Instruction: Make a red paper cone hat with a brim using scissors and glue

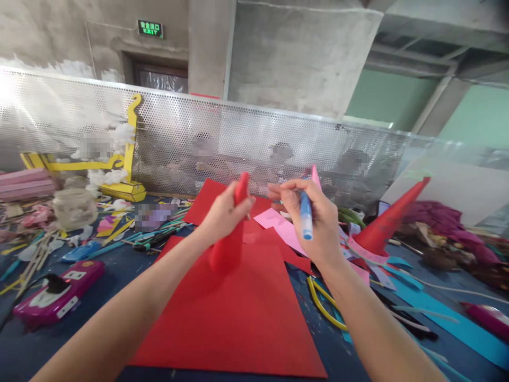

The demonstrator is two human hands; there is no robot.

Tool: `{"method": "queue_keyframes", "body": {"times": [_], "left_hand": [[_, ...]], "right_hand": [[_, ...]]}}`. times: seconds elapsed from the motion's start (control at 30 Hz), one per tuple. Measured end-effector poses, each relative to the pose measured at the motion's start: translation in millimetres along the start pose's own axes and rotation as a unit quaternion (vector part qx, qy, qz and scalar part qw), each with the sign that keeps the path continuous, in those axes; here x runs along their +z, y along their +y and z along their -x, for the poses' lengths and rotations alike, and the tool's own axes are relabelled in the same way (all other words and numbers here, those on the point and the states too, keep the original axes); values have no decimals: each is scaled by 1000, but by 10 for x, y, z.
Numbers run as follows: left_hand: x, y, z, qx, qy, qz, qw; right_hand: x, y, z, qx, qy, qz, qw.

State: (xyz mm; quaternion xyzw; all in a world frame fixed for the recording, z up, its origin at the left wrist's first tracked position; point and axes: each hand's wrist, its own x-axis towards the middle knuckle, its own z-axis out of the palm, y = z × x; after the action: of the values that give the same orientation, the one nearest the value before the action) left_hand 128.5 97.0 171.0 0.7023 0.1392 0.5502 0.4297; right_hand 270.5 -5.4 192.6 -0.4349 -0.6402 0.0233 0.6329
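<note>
My left hand (227,211) is closed around a red rolled cone (230,246), which stands tilted over the red sheet with its narrow tip upward. Over to the right, my right hand (318,215) is raised with a blue-and-white pen (306,216) held in it, one end pointing down towards me. Beneath both hands, a large red sheet (234,323) lies flat on the table. Behind it are further red pieces (210,196) and a pink strip (280,228). The hands are apart from each other.
A finished-looking red cone with a pink band (387,223) stands at right, near blue strips (449,318) and a yellow pipe cleaner (324,307). At left are a magenta power strip (61,294), a glass jar (75,209) and a yellow cut-out (129,175). A perforated metal screen (170,143) runs behind.
</note>
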Motion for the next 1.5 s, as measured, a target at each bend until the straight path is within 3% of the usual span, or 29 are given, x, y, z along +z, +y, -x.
{"method": "queue_keyframes", "body": {"times": [0.07,0.17,0.3,0.4,0.5,0.57,0.67,0.8,0.93,1.07,1.23,1.3,1.4,1.5], "left_hand": [[-119,-84,-96,-74,80,178,978],[-274,-242,-150,-209,166,354,897],[-380,-443,-43,-305,159,369,863],[-410,-549,42,-342,165,375,845],[-427,-622,69,-354,181,382,834],[-440,-660,67,-352,196,387,830],[-463,-691,54,-325,233,392,829],[-451,-622,60,-254,287,389,838],[-366,-494,64,-222,270,384,855],[-388,-513,12,-235,269,387,850],[-552,-634,5,-253,291,375,843],[-556,-632,14,-245,302,367,845],[-465,-570,11,-192,293,333,875],[-300,-479,2,-104,197,270,937]], "right_hand": [[19,149,53,44,-28,-57,997],[50,369,190,114,-77,-85,987],[73,459,335,162,-80,-150,972],[100,381,401,148,-124,-217,957],[169,305,470,117,-175,-179,961],[215,312,503,104,-159,-123,974],[208,422,492,97,-151,-104,978],[66,614,360,152,-189,-188,952],[22,640,212,148,-152,-214,954],[85,528,218,155,-162,-140,964],[22,526,458,125,-31,-52,990],[-31,588,565,131,-40,-34,990],[-86,706,698,168,-91,-17,981],[-120,817,791,192,-76,4,978]]}}
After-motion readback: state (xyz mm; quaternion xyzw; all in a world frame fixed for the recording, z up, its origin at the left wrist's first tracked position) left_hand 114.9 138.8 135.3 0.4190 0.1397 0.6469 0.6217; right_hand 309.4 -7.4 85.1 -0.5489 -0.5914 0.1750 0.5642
